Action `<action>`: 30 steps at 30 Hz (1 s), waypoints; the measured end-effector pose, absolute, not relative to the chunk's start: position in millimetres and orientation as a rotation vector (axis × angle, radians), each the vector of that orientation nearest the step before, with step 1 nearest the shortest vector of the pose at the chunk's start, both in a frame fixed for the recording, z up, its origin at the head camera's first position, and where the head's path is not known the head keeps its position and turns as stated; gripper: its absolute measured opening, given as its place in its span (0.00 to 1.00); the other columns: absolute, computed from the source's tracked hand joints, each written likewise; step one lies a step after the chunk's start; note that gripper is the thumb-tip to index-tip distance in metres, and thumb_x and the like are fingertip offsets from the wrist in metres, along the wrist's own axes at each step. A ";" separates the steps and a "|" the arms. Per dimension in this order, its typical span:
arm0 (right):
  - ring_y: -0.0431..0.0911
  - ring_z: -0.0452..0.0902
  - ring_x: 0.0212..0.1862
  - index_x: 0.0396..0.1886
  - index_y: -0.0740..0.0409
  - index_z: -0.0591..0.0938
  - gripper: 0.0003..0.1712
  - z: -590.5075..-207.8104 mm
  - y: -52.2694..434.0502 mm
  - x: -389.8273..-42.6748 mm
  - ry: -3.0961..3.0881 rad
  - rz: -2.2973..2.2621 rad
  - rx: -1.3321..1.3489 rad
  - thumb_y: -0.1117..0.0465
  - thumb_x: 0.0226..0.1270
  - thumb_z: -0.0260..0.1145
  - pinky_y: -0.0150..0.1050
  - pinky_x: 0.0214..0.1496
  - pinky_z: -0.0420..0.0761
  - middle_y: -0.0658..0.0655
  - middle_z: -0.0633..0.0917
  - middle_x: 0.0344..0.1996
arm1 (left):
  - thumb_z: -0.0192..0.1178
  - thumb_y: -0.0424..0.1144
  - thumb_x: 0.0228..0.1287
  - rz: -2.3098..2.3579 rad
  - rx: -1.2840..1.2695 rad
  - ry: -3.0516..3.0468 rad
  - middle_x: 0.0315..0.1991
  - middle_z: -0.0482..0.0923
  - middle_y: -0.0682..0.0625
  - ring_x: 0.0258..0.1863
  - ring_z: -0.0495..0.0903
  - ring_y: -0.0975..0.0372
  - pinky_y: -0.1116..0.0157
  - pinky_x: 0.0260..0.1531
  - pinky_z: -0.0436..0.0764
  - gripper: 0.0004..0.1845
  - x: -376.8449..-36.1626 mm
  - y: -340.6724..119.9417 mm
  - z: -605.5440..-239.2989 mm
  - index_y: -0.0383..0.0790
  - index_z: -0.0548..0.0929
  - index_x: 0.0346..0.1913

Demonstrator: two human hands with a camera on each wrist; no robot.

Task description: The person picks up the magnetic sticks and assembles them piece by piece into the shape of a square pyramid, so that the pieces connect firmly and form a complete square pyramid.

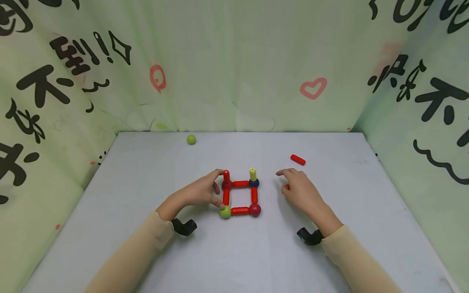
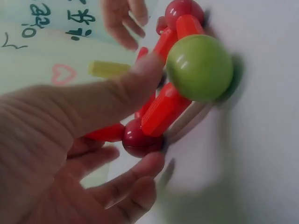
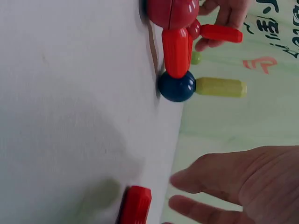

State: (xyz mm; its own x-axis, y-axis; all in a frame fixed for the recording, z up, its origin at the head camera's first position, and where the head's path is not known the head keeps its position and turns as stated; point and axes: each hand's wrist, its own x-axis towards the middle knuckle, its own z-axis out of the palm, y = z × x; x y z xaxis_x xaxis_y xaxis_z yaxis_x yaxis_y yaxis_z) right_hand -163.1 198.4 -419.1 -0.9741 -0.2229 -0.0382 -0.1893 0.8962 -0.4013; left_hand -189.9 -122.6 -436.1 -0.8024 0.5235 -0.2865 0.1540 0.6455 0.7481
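There stood the square frame (image 1: pixel 240 211) mid-way across the table (image 1: pixel 234 256), the left hand (image 1: pixel 201 191) at its side, fingers loosely spread, thumb on the green ball (image 1: pixel 225 212)! Clear of it, the right hand (image 1: pixel 302 190) had a red piece (image 1: pixel 288 187) tucked in, forefinger outstretched; just beyond lay a red rod (image 1: pixel 298 159).

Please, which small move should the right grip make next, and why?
Perhaps lower the right grip and pinch the nearest red rod: that grip looks empty, and the front green ball and front red ball have nothing standing on them.
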 end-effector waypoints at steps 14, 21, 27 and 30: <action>0.54 0.81 0.45 0.51 0.64 0.80 0.16 -428.6 214.8 -173.1 2.787 -0.802 -0.158 0.61 0.68 0.66 0.45 0.46 0.83 0.62 0.85 0.43 | 0.83 0.35 0.48 0.995 0.583 2.300 0.71 0.68 0.44 0.50 0.78 0.60 0.62 0.51 0.79 0.60 -188.8 -127.2 -441.6 0.41 0.54 0.80; 0.54 0.80 0.59 0.62 0.62 0.75 0.23 -437.0 183.0 -174.6 2.459 -1.418 -0.080 0.54 0.76 0.63 0.45 0.62 0.79 0.62 0.85 0.59 | 0.83 0.36 0.48 0.976 0.566 2.332 0.53 0.77 0.47 0.50 0.75 0.58 0.62 0.45 0.78 0.59 -186.2 -123.7 -446.3 0.40 0.56 0.79; 0.56 0.70 0.73 0.67 0.67 0.65 0.22 -447.6 156.5 -169.2 2.232 -1.856 0.026 0.60 0.82 0.52 0.48 0.74 0.71 0.63 0.74 0.73 | 0.83 0.38 0.48 1.012 0.593 2.333 0.49 0.77 0.48 0.46 0.74 0.57 0.62 0.42 0.76 0.59 -184.0 -124.7 -455.2 0.39 0.55 0.79; 0.56 0.57 0.81 0.72 0.68 0.56 0.24 -451.6 143.9 -165.4 2.030 -2.068 0.075 0.61 0.85 0.46 0.50 0.79 0.61 0.62 0.64 0.79 | 0.84 0.39 0.47 1.023 0.597 2.339 0.50 0.76 0.48 0.46 0.74 0.57 0.62 0.42 0.75 0.62 -182.5 -124.3 -457.3 0.37 0.53 0.80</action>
